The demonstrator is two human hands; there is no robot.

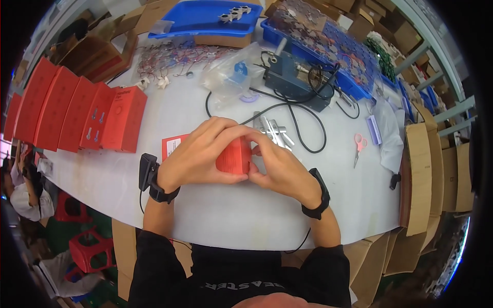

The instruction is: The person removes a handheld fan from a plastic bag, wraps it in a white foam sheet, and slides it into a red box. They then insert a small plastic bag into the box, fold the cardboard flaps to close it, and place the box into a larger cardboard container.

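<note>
A small red cardboard box [233, 158] lies on its side over the white tabletop, between my two hands. My left hand [197, 154] wraps round it from the left, its thumb along the near side and its fingers over the far edge. At the box's right end, my right hand [282, 164] pinches with thumb and fingertips; the end itself is partly hidden by the fingers. Part of a red piece with a white label [173, 146] shows beyond my left hand. Just past my right hand lie several silver metal parts [272, 128].
Red boxes [123, 120] stand in a row at the left. A clear plastic bag [231, 77], a blue tray [205, 18] and a dark bench device [298, 77] with black cables sit at the back. Pink scissors [360, 143] and a purple-white small box [374, 130] lie right.
</note>
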